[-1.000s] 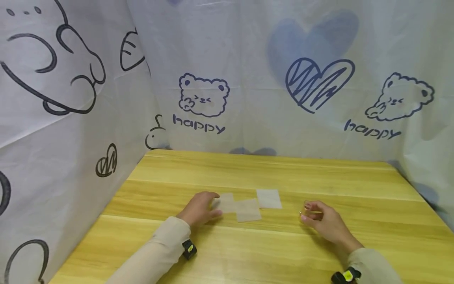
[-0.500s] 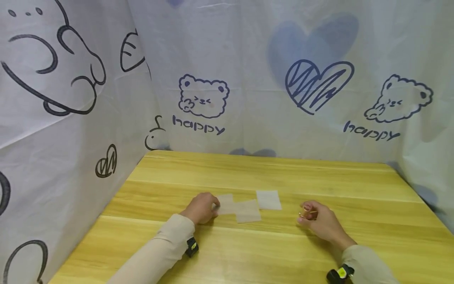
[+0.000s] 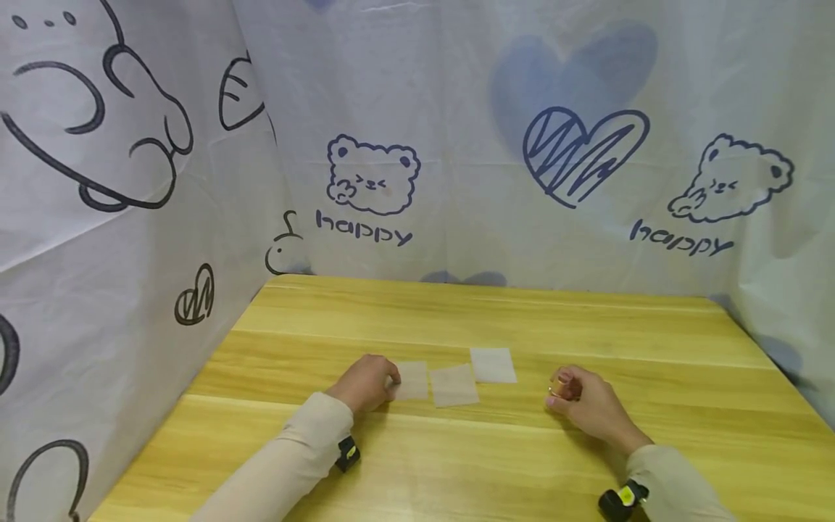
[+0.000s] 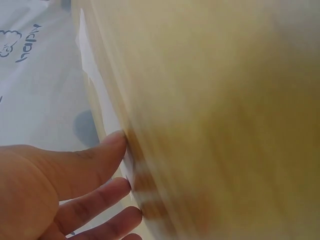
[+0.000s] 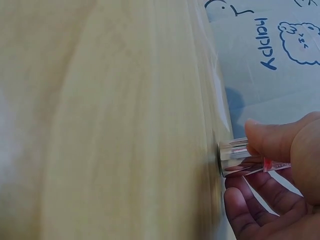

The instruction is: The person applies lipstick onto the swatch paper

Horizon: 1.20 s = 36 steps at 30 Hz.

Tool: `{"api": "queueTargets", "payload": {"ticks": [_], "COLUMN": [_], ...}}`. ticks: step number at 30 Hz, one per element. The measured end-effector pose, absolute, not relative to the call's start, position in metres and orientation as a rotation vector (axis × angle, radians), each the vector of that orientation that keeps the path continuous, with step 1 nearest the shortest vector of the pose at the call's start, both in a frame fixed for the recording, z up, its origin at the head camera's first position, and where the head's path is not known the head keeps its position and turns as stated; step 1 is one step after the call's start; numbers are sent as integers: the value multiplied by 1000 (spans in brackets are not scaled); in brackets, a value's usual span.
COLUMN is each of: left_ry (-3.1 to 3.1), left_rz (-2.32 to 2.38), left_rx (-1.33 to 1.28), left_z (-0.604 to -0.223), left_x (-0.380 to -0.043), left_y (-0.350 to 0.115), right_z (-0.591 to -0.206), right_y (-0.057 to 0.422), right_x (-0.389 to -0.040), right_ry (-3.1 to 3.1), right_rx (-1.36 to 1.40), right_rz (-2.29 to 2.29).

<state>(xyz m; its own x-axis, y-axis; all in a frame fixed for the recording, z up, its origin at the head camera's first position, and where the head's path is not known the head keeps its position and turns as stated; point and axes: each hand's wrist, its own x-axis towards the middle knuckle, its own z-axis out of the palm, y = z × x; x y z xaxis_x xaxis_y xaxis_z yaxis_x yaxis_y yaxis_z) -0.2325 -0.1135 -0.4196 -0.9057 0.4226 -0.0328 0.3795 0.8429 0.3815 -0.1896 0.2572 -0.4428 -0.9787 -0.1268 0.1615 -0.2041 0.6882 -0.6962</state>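
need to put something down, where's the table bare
Bare: the back of the table, between cloth and papers; also the front, between the sleeves. Crowded: the middle, where three papers lie between left hand and right hand.

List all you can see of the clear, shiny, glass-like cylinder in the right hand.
The clear, shiny, glass-like cylinder has a smooth, reflective side and a red patch toward its upper end; what that is stays unclear. It looks like glass or clear plastic. The right hand pinches it, hiding part of it. It is roughly upright, lower end close to the yellow wood-grain table; contact can't be confirmed. It sits right of the three white square sheets, apart from them.
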Motion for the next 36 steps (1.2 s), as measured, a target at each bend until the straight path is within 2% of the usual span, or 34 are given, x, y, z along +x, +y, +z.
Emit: {"api": "queueTargets", "payload": {"ticks": [13, 27, 36], "left_ry": [2901, 2895, 2871], "left_rz": [523, 506, 605], "left_rx": [651, 672, 800], "left_z": [-418, -414, -407], "left_x": [-228, -226, -224], "left_y": [-113, -111, -104], "right_z": [-434, -420, -413], "right_y": [255, 248, 237], "right_x": [-193, -195, -195], "right_ry": [-2844, -2768, -2729], "right_rx": [228, 410, 524], "right_rz": [1086, 1023, 1003]}}
